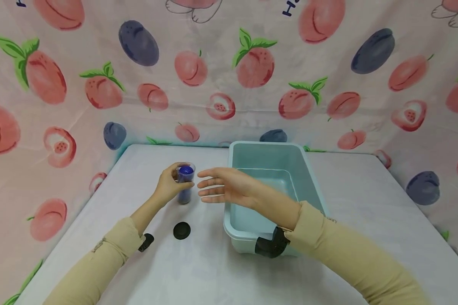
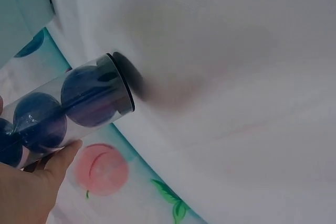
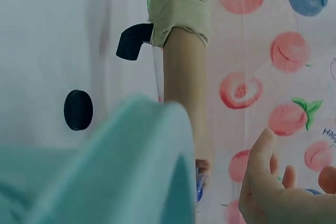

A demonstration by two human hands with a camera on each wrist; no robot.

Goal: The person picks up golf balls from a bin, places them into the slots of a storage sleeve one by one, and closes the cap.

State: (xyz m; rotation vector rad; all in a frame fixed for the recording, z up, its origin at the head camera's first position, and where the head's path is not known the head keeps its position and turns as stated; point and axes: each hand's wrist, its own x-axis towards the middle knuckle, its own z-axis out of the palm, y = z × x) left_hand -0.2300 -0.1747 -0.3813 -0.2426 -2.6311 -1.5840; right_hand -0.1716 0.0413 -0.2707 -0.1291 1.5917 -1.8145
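My left hand (image 1: pixel 169 184) grips the upper part of a clear tube (image 2: pixel 107 62), with the thumb on its near side. Inside the tube sit several blue balls (image 2: pixel 90 96), stacked one on another, the top one level with the tube's mouth. In the head view the tube stands roughly upright over the table; I cannot tell whether its base touches it. Just to the right of the tube is my right hand (image 1: pixel 229 185), its fingers extended and slightly apart, holding nothing. A round black lid (image 1: pixel 182 231) lies on the table in front of the tube.
A light blue-green plastic bin (image 1: pixel 267 144) stands on the white table (image 1: pixel 198 271) under my right forearm. Its near rim (image 3: pixel 144 124) crosses the right wrist view. Behind the table hangs a fruit-print cloth (image 1: pixel 191 97). Black straps are on both wrists.
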